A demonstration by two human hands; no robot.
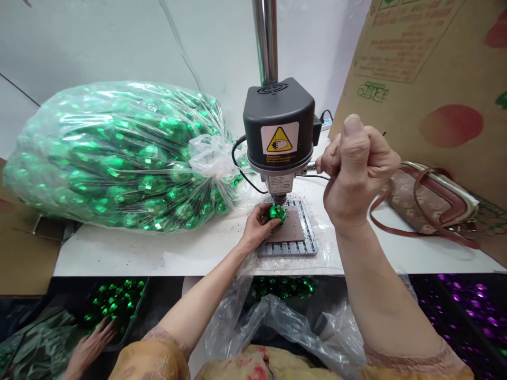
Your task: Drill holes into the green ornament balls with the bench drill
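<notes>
My left hand [259,227] grips a shiny green faceted ball [278,212] between thumb and fingers. It holds the ball just below the chuck [280,199] of a black bench drill press [279,126]; whether a bit touches the ball is hard to make out. Under the ball lies a brown board [291,227] on the slotted grey base plate [311,240]. My right hand [354,169] is closed in a fist at the end of the press's feed handle [311,167], whose grip is hidden by the fingers.
A big clear bag [119,158] of green balls lies left on the white table [158,258]. At right are a handbag [431,203] and a cardboard box [396,105]. Below the table, another person's hand [91,345] touches a bin of green balls [116,303]; purple balls [471,301] sit right.
</notes>
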